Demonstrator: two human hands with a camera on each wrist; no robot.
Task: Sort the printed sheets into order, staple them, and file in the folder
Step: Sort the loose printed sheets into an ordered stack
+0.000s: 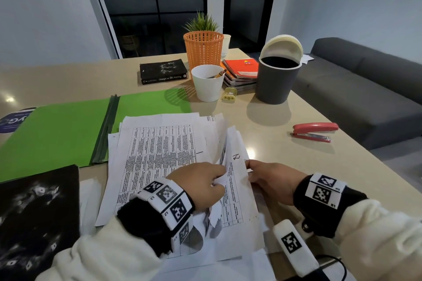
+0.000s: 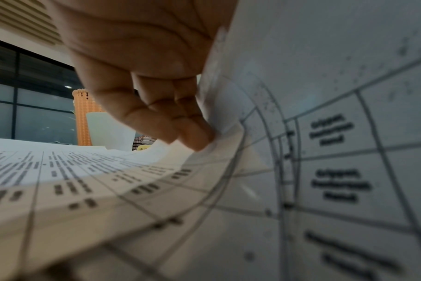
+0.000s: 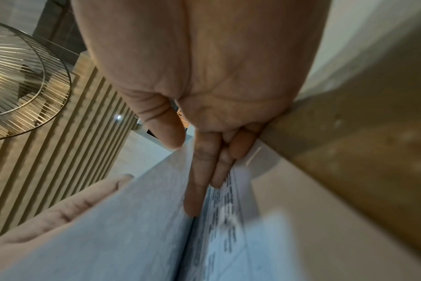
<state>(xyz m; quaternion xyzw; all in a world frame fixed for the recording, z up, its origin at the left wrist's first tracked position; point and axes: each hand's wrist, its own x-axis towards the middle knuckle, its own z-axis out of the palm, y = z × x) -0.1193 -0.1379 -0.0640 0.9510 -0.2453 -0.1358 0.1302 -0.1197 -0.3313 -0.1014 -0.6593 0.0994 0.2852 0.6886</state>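
A loose pile of printed sheets (image 1: 159, 150) with tables lies in the middle of the desk, overlapping the open green folder (image 1: 57, 130) on the left. One sheet (image 1: 235, 159) with a handwritten mark stands lifted at the pile's right side. My left hand (image 1: 218, 179) pinches its lower part; in the left wrist view the curled fingers (image 2: 192, 136) press against the curved sheet (image 2: 324, 133). My right hand (image 1: 252, 170) holds the sheet's right edge, thumb on one face and fingers (image 3: 195, 190) along the other face of the sheet (image 3: 132, 237). A red stapler (image 1: 315, 131) lies to the right, beyond both hands.
A black book (image 1: 34, 212) lies at the front left. At the back stand a white cup (image 1: 207, 82), an orange basket (image 1: 203, 50), a grey bin (image 1: 277, 80), spiral notebooks (image 1: 242, 70) and another black book (image 1: 163, 70). A grey sofa (image 1: 365, 86) borders the desk's right edge.
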